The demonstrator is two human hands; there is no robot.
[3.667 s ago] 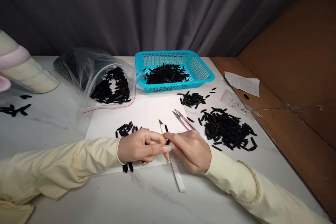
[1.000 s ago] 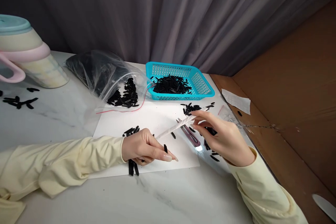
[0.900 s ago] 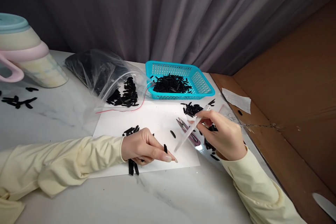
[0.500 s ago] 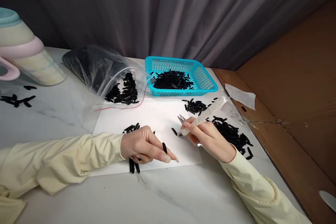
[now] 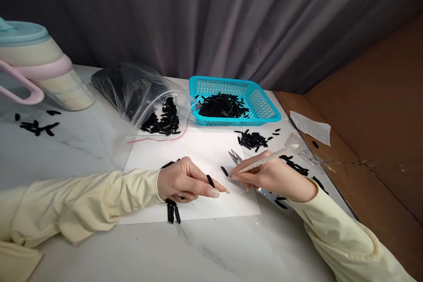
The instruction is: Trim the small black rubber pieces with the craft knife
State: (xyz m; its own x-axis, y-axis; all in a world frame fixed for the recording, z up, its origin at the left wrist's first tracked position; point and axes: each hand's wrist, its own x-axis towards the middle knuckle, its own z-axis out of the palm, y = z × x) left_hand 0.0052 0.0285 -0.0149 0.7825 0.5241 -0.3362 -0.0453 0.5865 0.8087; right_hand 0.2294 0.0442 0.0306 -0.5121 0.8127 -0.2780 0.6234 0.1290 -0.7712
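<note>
Right now, both hands low over the white paper sheet [image 5: 198,150] on the marble table [image 5: 214,246]. Left hand [image 5: 185,181] rests palm down on the sheet, fingers loosely curled w/ index and middle stretched out to the right; a small black piece [image 5: 210,180] sits pinched betw. those fingertips. More black pieces peek out under the palm, front edge, approx. at the sheet's border [image 5: 173,212].

Right hand [image 5: 274,176] closed round a thin white knife [image 5: 264,162], pen-style grip; tip points left and down, just above the sheet, handle end slanting up to the right. One loose black piece [image 5: 224,171] lies on the sheet betw. the two hands, near the knife tip. Small scissors [image 5: 235,157] lie just behind the right hand's fingers, blades showing, rest hidden.

Right of that hand: black pile [image 5: 297,168], partly covered by the wrist. Further back a smaller heap [image 5: 253,139], then a blue basket [image 5: 269,110] w/ many black pieces inside. Clear plastic bag [image 5: 132,90] lies on its side left of the basket, pieces spilling at its mouth. Far left: pastel jug [image 5: 49,70] w/ pink handle, few stray pieces [image 5: 35,128] in front. Brown cardboard [image 5: 363,141] along the right edge, w/ a paper slip [image 5: 310,127] on it.
</note>
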